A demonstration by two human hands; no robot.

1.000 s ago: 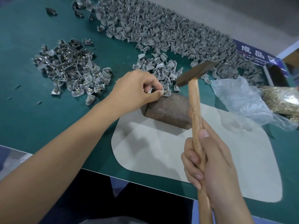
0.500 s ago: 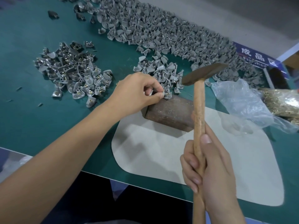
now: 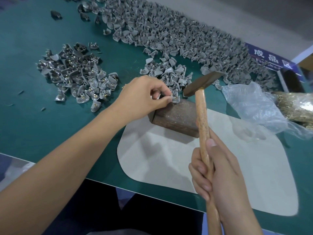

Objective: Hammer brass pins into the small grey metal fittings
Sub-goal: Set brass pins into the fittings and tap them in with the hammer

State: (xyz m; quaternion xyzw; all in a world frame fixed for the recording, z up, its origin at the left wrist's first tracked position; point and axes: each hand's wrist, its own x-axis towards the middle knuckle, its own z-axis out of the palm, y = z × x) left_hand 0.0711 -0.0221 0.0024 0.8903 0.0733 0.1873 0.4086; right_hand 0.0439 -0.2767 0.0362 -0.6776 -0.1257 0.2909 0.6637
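A small grey fitting point(image 3: 175, 98) with a brass pin point(image 3: 176, 97) showing in it sat on the far left corner of a rusty brown metal block point(image 3: 174, 118). The left hand point(image 3: 144, 97) pinched the fitting between thumb and forefinger, the other fingers curled in behind. Just to the right of the fitting, the dark head of a hammer point(image 3: 202, 83) hung tilted above the block's far edge, its lower face close to the fitting; whether it touched could not be told. The right hand point(image 3: 218, 170) gripped the hammer's wooden handle, fingers wrapped round it and the thumb laid along the shaft.

The block stood on the far edge of a pale grey mat point(image 3: 169, 163), which lay on the green table point(image 3: 33, 116). Just beyond the block was a small cluster of grey fittings point(image 3: 167, 72), and behind that a long, large heap of fittings point(image 3: 169, 31) ran across the far side of the table. To the left, well apart from the block, lay a separate pile of fittings with brass pins point(image 3: 76, 77) visible in them. On the right, a crumpled clear plastic bag point(image 3: 254, 106) lay near the block, with a mass of loose brass pins point(image 3: 296, 106) beside it at the frame's edge. A blue sign point(image 3: 269, 56) with white characters sat at the far right.
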